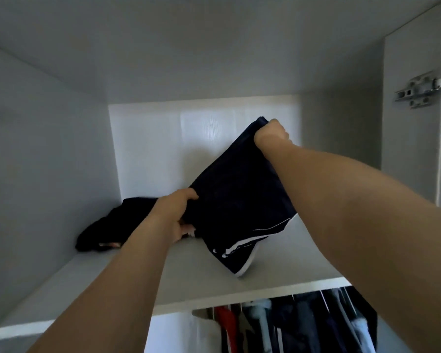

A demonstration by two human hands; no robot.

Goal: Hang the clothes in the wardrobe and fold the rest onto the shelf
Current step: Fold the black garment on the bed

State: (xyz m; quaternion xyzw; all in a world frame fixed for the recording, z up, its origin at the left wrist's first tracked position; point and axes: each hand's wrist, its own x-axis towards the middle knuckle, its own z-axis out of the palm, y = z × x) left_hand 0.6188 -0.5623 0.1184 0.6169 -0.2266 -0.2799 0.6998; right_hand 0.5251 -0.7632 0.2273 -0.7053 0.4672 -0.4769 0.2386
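I am gripping soft navy shorts point(237, 200) at frame centre: my right hand point(269, 135) is fisting the top edge, my left hand point(175, 212) pinching the lower edge, above the smooth white shelf point(189, 278).

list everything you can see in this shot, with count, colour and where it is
shorts: one, navy with white trim, held up over the shelf, lower corner touching it
dark garment: one, black, crumpled at the shelf's back left
shelf: one, white, upper wardrobe compartment
hanging clothes: several, red, pale blue, navy, below the shelf
hinge: one, metal, right side wall
left hand: one, gripping the shorts' left edge
right hand: one, gripping the shorts' top corner
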